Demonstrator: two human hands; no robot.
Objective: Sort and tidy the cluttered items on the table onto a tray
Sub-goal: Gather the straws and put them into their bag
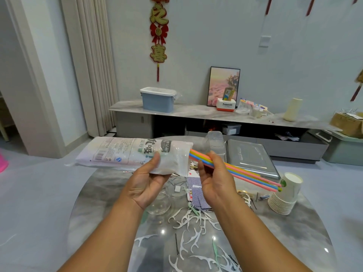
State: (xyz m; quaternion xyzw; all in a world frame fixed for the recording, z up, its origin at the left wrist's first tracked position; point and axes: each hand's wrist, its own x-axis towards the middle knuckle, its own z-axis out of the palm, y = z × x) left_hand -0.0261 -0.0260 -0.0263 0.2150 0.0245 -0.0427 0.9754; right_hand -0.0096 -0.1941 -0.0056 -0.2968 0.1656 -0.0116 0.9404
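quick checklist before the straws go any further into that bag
1. Left hand grips the plastic bag near its open end: ok.
2. Right hand holds the coloured straws as one bundle: ok.
3. Straw tips sit inside the bag mouth: ok, the rest sticks out toward the paper cups.
4. Bag has room left inside: cannot tell, its contents are hazy.
5. Far straw ends clear of the cup stack: not ok, they look very close to it.
6. Clear tray reachable behind the hands: ok.
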